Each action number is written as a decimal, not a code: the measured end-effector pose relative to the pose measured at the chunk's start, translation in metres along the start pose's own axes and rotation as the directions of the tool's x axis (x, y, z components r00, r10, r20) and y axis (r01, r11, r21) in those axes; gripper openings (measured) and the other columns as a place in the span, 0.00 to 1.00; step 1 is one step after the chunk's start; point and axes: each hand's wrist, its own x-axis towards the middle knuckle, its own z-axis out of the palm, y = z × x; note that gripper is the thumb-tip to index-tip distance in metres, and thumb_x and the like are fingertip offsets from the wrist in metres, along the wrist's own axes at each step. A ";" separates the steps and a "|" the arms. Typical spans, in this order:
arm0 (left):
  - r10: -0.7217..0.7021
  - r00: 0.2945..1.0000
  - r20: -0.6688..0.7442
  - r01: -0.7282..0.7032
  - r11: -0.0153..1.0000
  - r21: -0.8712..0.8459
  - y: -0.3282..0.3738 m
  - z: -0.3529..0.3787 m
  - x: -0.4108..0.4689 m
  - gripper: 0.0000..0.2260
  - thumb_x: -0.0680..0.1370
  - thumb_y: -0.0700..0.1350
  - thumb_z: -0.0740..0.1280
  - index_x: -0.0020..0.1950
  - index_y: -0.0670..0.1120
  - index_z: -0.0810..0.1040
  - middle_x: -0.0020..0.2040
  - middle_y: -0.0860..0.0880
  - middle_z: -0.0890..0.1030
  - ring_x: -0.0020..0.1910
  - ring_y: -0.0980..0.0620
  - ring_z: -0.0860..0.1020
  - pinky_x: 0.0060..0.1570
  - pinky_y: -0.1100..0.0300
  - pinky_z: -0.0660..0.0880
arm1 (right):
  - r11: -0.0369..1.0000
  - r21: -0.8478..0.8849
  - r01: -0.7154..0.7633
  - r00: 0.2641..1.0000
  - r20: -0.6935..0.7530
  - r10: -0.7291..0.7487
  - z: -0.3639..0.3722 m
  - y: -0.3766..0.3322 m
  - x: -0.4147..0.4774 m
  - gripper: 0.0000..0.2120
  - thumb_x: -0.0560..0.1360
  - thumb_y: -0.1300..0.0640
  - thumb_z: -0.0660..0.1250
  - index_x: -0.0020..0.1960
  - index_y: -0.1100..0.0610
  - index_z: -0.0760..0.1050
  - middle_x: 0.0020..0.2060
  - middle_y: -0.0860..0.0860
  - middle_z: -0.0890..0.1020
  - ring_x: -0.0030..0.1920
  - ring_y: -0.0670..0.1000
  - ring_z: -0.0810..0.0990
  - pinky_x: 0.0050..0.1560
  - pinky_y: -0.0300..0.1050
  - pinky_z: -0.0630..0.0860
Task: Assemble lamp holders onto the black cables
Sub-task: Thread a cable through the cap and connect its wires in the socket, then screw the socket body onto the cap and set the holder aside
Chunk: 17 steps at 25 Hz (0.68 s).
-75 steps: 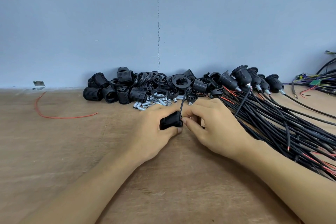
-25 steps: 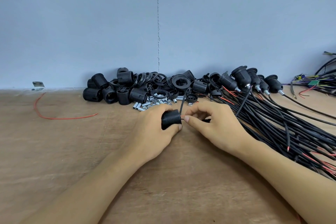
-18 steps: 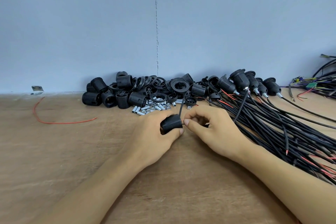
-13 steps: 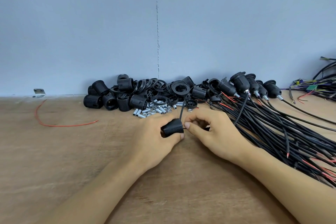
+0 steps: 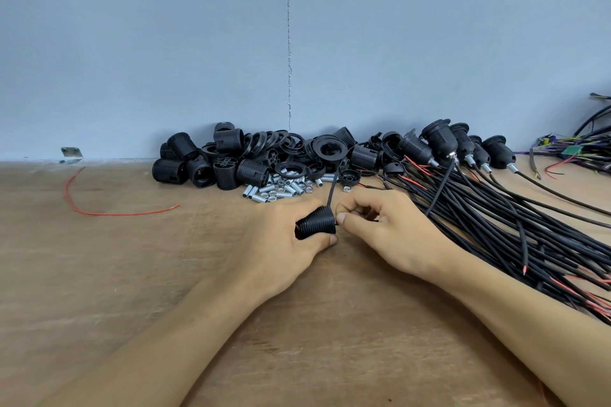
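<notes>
- The wall [image 5: 165,43] fills the top half of the frame. It is plain blue-grey.
- The table [image 5: 99,274] is brown wood and fills the bottom half.
- A big bunch of black cables [image 5: 529,235] lies on the right side. A few at the top right already wear done holders [image 5: 443,139].
- A pile [image 5: 251,155] of loose black parts sits in the middle, against the wall.
- The left hand [image 5: 277,254] is in the middle. Its fingers wrap round one holder [image 5: 315,226] and keep it low over the table.
- The right hand [image 5: 390,235] is just beside it. Its fingers are curled and pinch at the holder's right end. They seem to pinch the cable [image 5: 332,185], but most of that spot is hidden.
- That thin cable runs from the holder's end up toward the pile.
- Small silver tubes [image 5: 281,188] lie just in front of the pile.
- A red wire [image 5: 99,211] lies alone at middle left.
- I think the step is feeding the cable into the holder. Next, the right hand should push or pull the cable through. The left hand must keep the holder steady.
</notes>
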 end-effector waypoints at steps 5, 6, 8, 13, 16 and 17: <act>0.020 1.000 -0.018 -0.020 1.000 0.006 -0.002 -0.001 0.000 0.09 0.68 0.51 0.78 0.46 0.53 0.81 0.40 0.58 0.79 0.40 0.58 0.77 0.38 0.68 0.69 | 0.999 0.021 -0.024 1.000 0.007 0.024 0.000 0.004 0.002 0.09 0.76 0.58 0.70 0.38 0.50 0.79 0.30 0.42 0.76 0.31 0.40 0.70 0.35 0.32 0.65; 0.002 0.999 -0.034 -0.002 1.000 0.000 -0.001 0.000 0.001 0.11 0.67 0.52 0.77 0.46 0.54 0.82 0.41 0.58 0.80 0.41 0.58 0.77 0.39 0.66 0.71 | 0.999 0.024 -0.032 0.999 0.016 0.031 -0.001 0.006 0.003 0.08 0.77 0.58 0.70 0.39 0.51 0.79 0.31 0.43 0.76 0.31 0.40 0.69 0.35 0.33 0.65; -0.066 0.995 -0.071 0.063 0.997 -0.035 0.003 0.001 0.003 0.14 0.65 0.55 0.76 0.50 0.60 0.81 0.44 0.59 0.80 0.44 0.58 0.77 0.44 0.64 0.72 | 1.000 0.018 -0.021 1.000 0.009 0.021 -0.001 0.009 0.003 0.06 0.77 0.56 0.70 0.42 0.51 0.81 0.32 0.43 0.77 0.31 0.41 0.71 0.35 0.33 0.67; -0.249 0.962 -0.113 0.224 0.955 -0.197 0.001 0.002 0.007 0.11 0.69 0.54 0.78 0.48 0.63 0.81 0.45 0.65 0.83 0.45 0.63 0.79 0.43 0.70 0.71 | 0.985 -0.168 0.040 0.998 0.054 -0.031 -0.016 0.017 0.004 0.15 0.75 0.43 0.71 0.59 0.46 0.78 0.48 0.41 0.81 0.50 0.41 0.78 0.54 0.38 0.72; -0.465 0.879 -0.107 0.366 0.801 -0.474 -0.005 -0.004 0.011 0.15 0.68 0.50 0.82 0.51 0.54 0.82 0.43 0.56 0.86 0.37 0.57 0.82 0.39 0.61 0.78 | 0.959 -0.284 -0.002 0.979 0.195 0.060 -0.027 0.025 0.006 0.25 0.71 0.43 0.75 0.66 0.46 0.73 0.58 0.42 0.78 0.56 0.41 0.75 0.62 0.44 0.71; -0.515 0.853 -0.086 0.385 0.732 -0.562 -0.006 -0.006 0.012 0.15 0.69 0.47 0.82 0.51 0.52 0.82 0.41 0.54 0.86 0.34 0.55 0.81 0.34 0.60 0.77 | 0.959 -0.284 -0.010 0.979 0.193 0.067 -0.028 0.028 0.006 0.25 0.71 0.44 0.76 0.65 0.47 0.74 0.57 0.42 0.78 0.55 0.42 0.75 0.61 0.44 0.72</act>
